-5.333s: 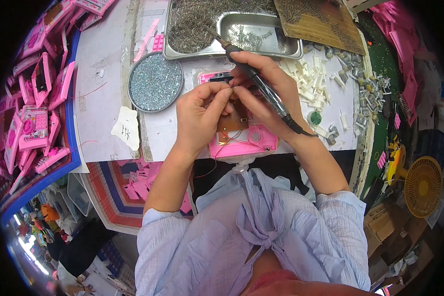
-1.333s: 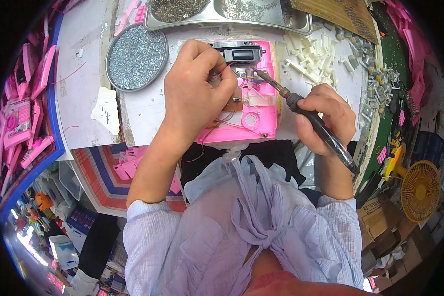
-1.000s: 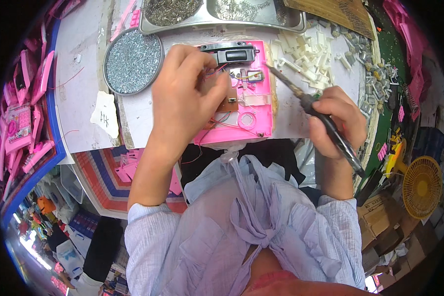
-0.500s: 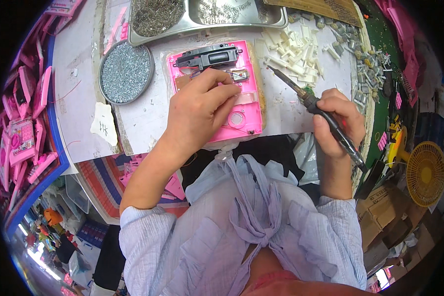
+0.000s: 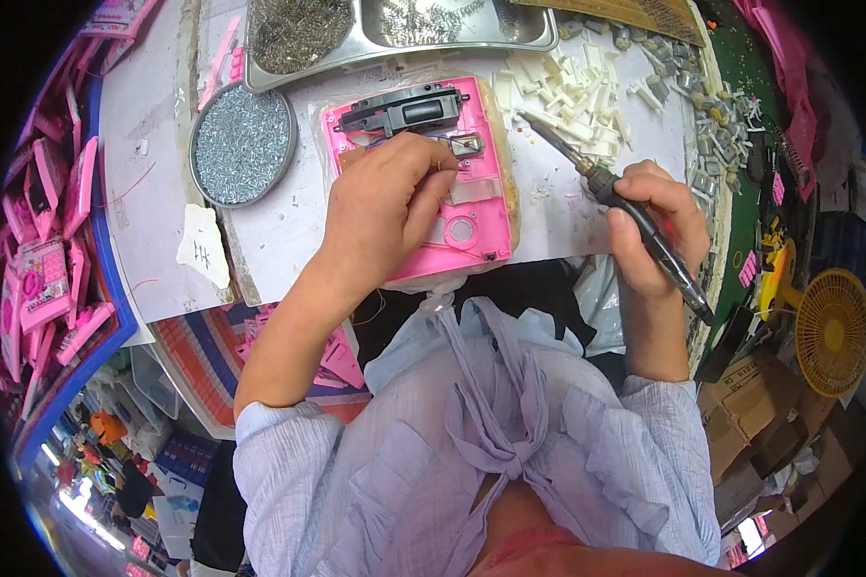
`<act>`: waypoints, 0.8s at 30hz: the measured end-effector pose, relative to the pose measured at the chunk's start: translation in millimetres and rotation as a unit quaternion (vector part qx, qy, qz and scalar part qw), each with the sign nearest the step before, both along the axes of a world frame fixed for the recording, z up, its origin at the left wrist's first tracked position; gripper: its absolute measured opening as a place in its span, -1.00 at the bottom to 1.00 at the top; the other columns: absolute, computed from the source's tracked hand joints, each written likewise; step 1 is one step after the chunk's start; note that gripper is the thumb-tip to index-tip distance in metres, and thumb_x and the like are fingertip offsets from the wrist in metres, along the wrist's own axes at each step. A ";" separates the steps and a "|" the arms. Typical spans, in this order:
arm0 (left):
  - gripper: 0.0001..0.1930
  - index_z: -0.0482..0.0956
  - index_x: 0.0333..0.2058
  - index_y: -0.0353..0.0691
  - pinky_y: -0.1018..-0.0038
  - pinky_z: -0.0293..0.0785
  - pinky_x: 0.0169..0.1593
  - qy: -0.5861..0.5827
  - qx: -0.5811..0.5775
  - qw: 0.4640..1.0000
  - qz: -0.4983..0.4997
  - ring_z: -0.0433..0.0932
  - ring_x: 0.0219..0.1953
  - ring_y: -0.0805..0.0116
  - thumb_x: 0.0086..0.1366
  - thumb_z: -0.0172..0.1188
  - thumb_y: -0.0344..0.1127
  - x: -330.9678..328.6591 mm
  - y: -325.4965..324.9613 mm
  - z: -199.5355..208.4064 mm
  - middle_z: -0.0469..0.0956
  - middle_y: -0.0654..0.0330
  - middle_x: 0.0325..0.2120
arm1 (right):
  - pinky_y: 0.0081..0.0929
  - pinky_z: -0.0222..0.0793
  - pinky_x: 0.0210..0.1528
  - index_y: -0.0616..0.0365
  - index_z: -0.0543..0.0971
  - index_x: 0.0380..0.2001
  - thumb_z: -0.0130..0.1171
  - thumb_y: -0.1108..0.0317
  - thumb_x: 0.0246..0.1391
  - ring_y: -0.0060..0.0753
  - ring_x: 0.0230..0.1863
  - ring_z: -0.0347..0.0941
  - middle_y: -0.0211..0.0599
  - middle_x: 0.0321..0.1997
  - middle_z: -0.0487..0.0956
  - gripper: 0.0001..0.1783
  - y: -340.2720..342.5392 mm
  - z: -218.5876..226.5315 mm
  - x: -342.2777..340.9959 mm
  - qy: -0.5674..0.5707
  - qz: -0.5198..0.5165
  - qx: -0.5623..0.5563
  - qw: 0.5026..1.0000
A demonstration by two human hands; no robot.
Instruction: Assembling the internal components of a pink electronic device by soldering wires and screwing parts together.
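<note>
A pink plastic toy casing [image 5: 471, 236] lies opened on the bench in front of me, on a pad wrapped in clear film. Inside it are a black plastic mechanism [image 5: 401, 110], a small metal-framed part [image 5: 467, 145] and thin wires. My left hand [image 5: 380, 207] reaches over the casing's left half with thumb and forefinger pinched together. Whatever lies between those fingertips is too small or hidden to make out. My right hand [image 5: 659, 226] grips the black handle of a soldering iron [image 5: 635, 209]. The iron's tip points up and left, right of the casing and apart from it.
Left of the casing stands a round dish of small screws [image 5: 243, 144]. A metal tray [image 5: 394, 48] holding springs is at the back. White plastic parts [image 5: 577, 101] and small motors [image 5: 707, 125] are heaped at the right. Pink casings [image 5: 43, 269] fill the far left.
My left hand's thumb and fingertips have drawn slightly back to the left over the casing. The soldering iron has shifted a little, its tip now slightly higher. The view has moved slightly.
</note>
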State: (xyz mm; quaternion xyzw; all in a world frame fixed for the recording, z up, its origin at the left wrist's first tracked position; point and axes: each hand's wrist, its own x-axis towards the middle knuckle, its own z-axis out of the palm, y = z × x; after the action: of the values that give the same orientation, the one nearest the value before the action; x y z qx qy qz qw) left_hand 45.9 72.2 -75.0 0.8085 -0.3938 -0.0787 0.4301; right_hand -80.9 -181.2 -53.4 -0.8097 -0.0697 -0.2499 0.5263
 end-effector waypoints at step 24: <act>-0.90 0.68 -0.29 -0.32 0.40 0.54 -0.21 0.017 -0.003 1.000 0.009 0.64 -0.32 0.23 0.20 0.34 -0.51 -5.0 0.8 12.1 0.66 0.07 -0.34 | -0.53 0.35 -0.26 0.31 0.56 -0.11 0.33 0.55 0.03 -0.46 -0.33 0.46 -0.19 -0.30 0.59 -0.68 -15.1 6.3 -22.1 0.030 -0.110 0.054 0.992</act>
State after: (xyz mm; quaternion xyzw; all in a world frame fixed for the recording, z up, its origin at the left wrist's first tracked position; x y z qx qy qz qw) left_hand 40.9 73.0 -62.9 0.8092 -0.3790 -0.0872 0.4403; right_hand -102.9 -196.3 -47.1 -0.7900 0.0493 -0.2857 0.5403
